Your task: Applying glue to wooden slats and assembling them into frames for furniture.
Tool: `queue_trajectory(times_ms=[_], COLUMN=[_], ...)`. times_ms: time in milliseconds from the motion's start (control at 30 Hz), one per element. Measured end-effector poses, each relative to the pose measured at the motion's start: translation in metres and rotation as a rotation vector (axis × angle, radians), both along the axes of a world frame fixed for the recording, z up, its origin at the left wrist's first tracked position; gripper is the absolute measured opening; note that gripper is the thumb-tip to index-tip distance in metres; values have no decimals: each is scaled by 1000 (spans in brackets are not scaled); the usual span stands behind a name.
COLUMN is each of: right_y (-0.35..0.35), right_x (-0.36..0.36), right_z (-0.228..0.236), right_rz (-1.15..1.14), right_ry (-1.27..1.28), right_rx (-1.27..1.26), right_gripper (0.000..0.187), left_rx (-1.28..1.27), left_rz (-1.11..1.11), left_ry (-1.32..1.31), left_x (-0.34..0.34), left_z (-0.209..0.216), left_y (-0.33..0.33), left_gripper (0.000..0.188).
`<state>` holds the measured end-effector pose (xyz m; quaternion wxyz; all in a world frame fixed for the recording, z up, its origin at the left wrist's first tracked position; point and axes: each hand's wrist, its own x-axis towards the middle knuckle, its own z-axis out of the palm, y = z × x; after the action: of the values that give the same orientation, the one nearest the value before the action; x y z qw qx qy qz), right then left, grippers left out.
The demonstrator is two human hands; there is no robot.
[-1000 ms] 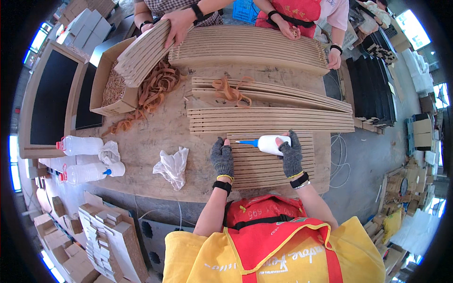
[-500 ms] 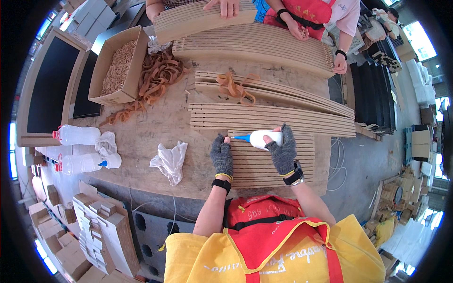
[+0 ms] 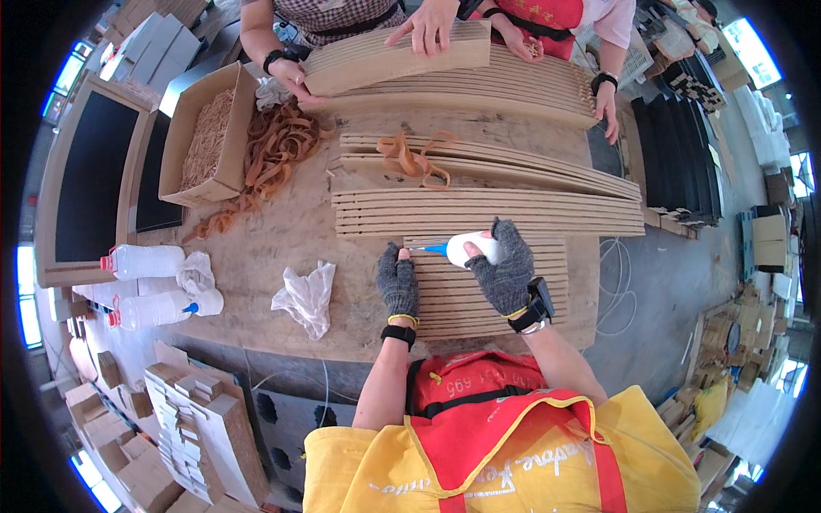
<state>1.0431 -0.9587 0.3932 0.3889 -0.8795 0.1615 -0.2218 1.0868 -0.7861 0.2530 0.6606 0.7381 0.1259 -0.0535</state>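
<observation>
My right hand [image 3: 505, 269], in a grey fingerless glove, is wrapped round a white squeeze bottle [image 3: 462, 250]. The bottle lies nearly level, its blue nozzle [image 3: 434, 250] aimed left at the ends of a row of grooved wooden slats [image 3: 487, 299]. My left hand [image 3: 398, 284], gloved too, is closed at the left ends of these slats, thumb near the nozzle tip; its fingertips are partly hidden. Just beyond lies another row of wooden slats [image 3: 479, 214], with dark holes at its left end.
Orange rubber bands [image 3: 415, 161] lie on farther slats, with a larger heap [image 3: 278, 145] beside a carton of wooden dowels [image 3: 224, 175]. A white cloth [image 3: 306, 299] and clear bottles [image 3: 150, 262] sit left. Across the table, a co-worker's hands [image 3: 428, 27] hold a slat block; another person's hand [image 3: 607, 111] is nearby.
The co-worker opposite has shifted the slat block lower and now has both hands on it. My hands and the bottle have moved only slightly along the slat ends.
</observation>
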Motion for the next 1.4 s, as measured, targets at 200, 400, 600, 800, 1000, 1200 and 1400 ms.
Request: queue_trajectory(times_ms=[200, 400, 600, 800, 1000, 1200, 1400], right_y=[-17, -35, -62, -88, -118, -147, -170], right_x=[-11, -24, -40, -52, -69, -81, -92], right_z=[4, 3, -7, -11, -12, -11, -2], right_rz=[-31, -65, -111, -133, -202, -243, -229], right_ry=[-23, -25, -51, -77, -36, -30, 5], right_rx=[-22, -4, -15, -17, 88, 101, 34], right_gripper=[32, 33, 36, 36, 35, 42, 42], left_rx=[237, 326, 295, 230, 255, 237, 183], left_rz=[-45, -56, -60, -67, -74, -75, -76], left_ry=[-96, -157, -133, -127, -121, -117, -70], left_x=[0, 1, 3, 3, 3, 5, 5], left_z=[9, 1, -5, -6, -1, -13, -16], left_y=[-6, -1, -1, 3, 1, 8, 9], left_gripper=[43, 45, 44, 45, 45, 45, 46])
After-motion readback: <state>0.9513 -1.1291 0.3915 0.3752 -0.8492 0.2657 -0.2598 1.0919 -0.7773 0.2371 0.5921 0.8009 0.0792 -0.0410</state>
